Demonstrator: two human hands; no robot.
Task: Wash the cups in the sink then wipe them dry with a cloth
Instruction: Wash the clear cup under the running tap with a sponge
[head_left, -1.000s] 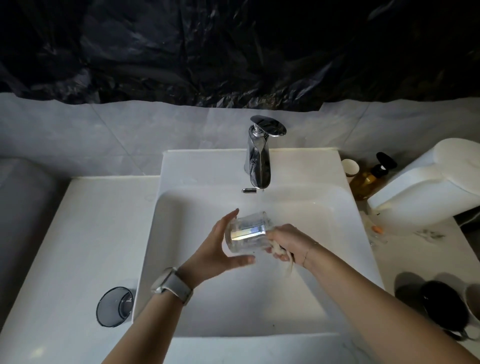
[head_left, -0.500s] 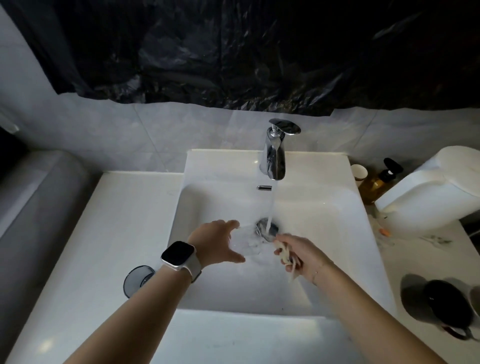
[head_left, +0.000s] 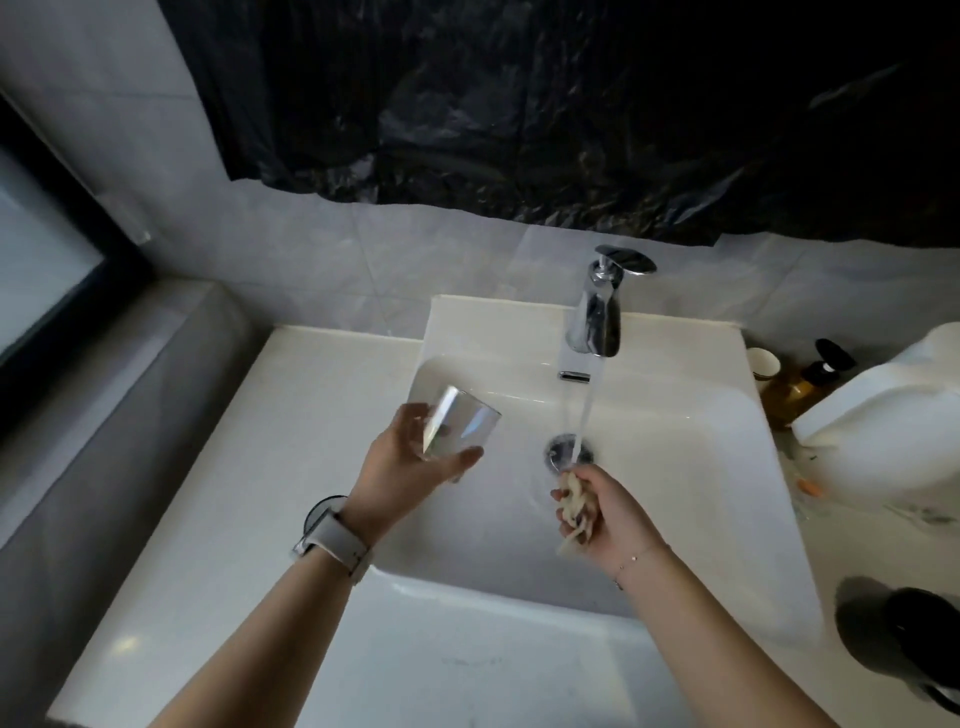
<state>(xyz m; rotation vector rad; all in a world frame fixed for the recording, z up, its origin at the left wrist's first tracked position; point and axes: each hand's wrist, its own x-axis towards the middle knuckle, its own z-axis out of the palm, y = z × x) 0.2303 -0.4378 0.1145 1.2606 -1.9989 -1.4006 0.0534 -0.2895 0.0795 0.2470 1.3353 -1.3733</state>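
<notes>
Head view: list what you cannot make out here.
- Dark cup, head view: cut off by the right edge.
- Dark round object on the counter: mostly hidden behind the left wrist.
- Pale scrubber: bunched inside the right hand, material unclear.
- Glass cup in the left hand: transparent, cleanliness unreadable.
- Small orange bits by the white container: too small.

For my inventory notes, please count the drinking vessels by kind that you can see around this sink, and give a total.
Clear glass cup, held in the left hand: 1
Small white paper cup behind the white sink: 1
Black mug at the right edge: 1
Total: 3
</notes>
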